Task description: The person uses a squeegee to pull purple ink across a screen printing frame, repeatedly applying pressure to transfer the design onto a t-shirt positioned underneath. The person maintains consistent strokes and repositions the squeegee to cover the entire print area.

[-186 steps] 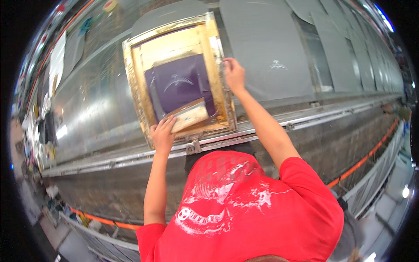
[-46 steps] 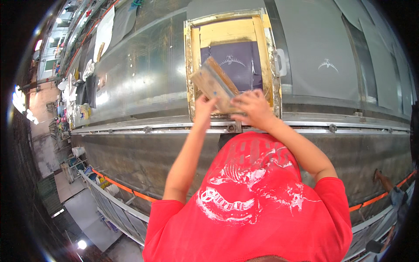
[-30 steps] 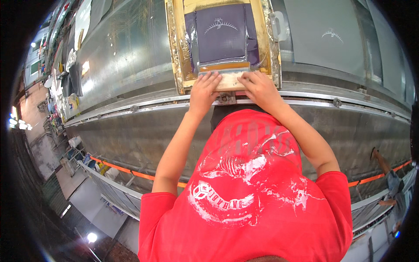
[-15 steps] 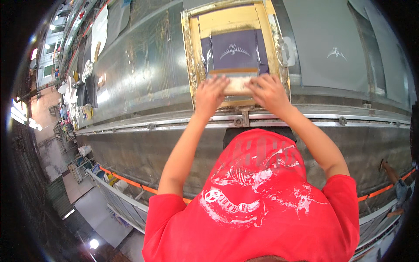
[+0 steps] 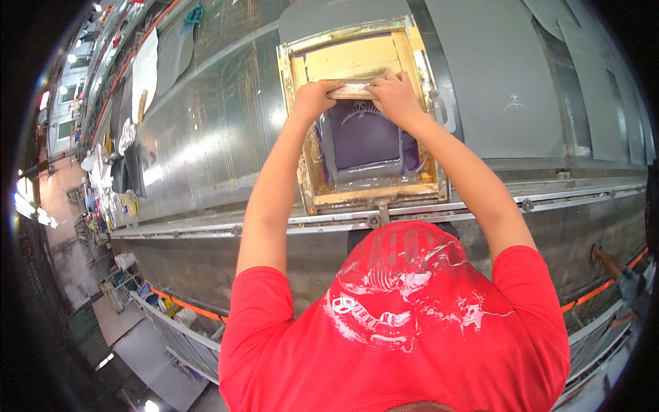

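My left hand [image 5: 314, 100] and my right hand [image 5: 395, 98] grip the two ends of a squeegee [image 5: 351, 91] with a pale wooden handle. It lies across the far part of a screen-printing frame [image 5: 307, 180]. Inside the frame, yellowish tape [image 5: 353, 58] borders a dark purple mesh [image 5: 367, 145]. A pale spiky arc design [image 5: 358, 113] shows on the mesh just below the squeegee. Grey ink [image 5: 367, 175] lines the mesh's near edge. My fingers wrap the handle, and the blade's edge is hidden.
A metal rail [image 5: 473, 209] runs along the near side of the long table. Grey sheets [image 5: 504, 75] lie to the right, one bearing a faint pale print [image 5: 512, 102]. Bare shiny tabletop [image 5: 220, 130] stretches left. At far right, another person's arm [image 5: 607, 261] shows.
Both hands have moved the squeegee away from me, from the frame's near end to its far part. The near mesh and a band of ink are now uncovered.
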Tool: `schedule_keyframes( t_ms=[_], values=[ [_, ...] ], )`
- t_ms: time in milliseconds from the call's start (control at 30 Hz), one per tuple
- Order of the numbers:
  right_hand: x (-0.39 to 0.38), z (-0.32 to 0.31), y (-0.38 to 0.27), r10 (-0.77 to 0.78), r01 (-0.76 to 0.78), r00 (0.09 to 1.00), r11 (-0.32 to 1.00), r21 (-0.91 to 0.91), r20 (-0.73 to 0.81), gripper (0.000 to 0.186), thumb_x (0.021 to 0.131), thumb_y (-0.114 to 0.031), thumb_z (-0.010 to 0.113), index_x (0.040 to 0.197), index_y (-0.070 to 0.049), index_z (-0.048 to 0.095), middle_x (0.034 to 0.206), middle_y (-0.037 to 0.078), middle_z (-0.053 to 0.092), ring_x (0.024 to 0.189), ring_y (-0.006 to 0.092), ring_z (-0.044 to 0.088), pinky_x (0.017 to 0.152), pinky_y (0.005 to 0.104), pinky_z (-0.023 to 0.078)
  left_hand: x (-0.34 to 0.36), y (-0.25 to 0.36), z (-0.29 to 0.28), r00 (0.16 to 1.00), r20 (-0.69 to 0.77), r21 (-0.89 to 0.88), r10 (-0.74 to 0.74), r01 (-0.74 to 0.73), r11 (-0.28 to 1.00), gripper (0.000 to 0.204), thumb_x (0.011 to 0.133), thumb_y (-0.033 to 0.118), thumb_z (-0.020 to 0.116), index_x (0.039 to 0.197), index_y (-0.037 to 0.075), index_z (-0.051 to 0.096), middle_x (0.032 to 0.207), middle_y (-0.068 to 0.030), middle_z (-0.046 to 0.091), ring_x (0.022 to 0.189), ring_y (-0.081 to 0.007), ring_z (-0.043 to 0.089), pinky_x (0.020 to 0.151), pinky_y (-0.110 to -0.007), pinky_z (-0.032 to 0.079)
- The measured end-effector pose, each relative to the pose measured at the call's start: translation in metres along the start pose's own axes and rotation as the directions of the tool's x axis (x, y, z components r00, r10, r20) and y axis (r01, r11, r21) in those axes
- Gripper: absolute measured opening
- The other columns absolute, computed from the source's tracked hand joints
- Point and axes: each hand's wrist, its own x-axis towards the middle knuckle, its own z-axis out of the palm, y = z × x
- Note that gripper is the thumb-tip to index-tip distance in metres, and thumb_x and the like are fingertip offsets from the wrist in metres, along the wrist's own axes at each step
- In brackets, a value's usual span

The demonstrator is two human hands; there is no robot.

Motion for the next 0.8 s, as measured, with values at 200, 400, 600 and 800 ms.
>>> schedule_keyframes(
  t_ms=[200,400,600,800],
  values=[
    [-0.055,-0.011,-0.051,-0.124,0.122,0.990,0.992,0.040,0.066,0.018,0.079,-0.018,0.070,0.096,-0.016,0.077,0.095,-0.002,0.069,0.101,0.0196,0.057,0.091,0.0412,0.040,-0.110,0.033,0.000,0.979,0.156,-0.136,-0.128,0.150,0.979,0.050,0.072,0.007,0.074,0.120,0.020,0.074,0.115,-0.0056,0.073,0.096,-0.0307,0.071,0.087,-0.039,0.057],
    [-0.120,-0.042,-0.083,-0.155,0.144,0.987,0.962,0.234,0.032,0.029,0.077,-0.018,0.073,0.106,-0.014,0.075,0.103,-0.004,0.068,0.103,0.0179,0.056,0.093,0.0403,0.040,-0.205,0.075,0.029,0.996,-0.010,0.011,-0.091,0.091,0.996,0.059,0.071,0.004,0.073,0.127,0.020,0.070,0.130,-0.0022,0.068,0.117,-0.0273,0.066,0.094,-0.038,0.054],
    [-0.198,-0.044,-0.078,-0.225,0.201,0.974,0.904,0.377,0.021,0.039,0.075,-0.019,0.077,0.113,-0.015,0.070,0.109,-0.003,0.065,0.107,0.0182,0.057,0.093,0.0396,0.040,-0.265,0.142,0.066,0.988,-0.138,0.103,-0.074,0.089,0.991,0.066,0.069,0.006,0.079,0.132,0.022,0.066,0.135,-0.0003,0.066,0.127,-0.0251,0.061,0.101,-0.042,0.048],
    [-0.204,-0.072,-0.061,-0.301,0.243,0.953,0.836,0.492,0.041,0.045,0.075,-0.018,0.077,0.119,-0.013,0.068,0.112,0.000,0.065,0.107,0.0207,0.059,0.096,0.0411,0.043,-0.270,0.163,0.038,0.997,-0.033,0.047,-0.068,0.070,0.996,0.064,0.071,0.010,0.080,0.131,0.023,0.066,0.135,0.0011,0.066,0.126,-0.0234,0.061,0.100,-0.042,0.047]
  ],
)
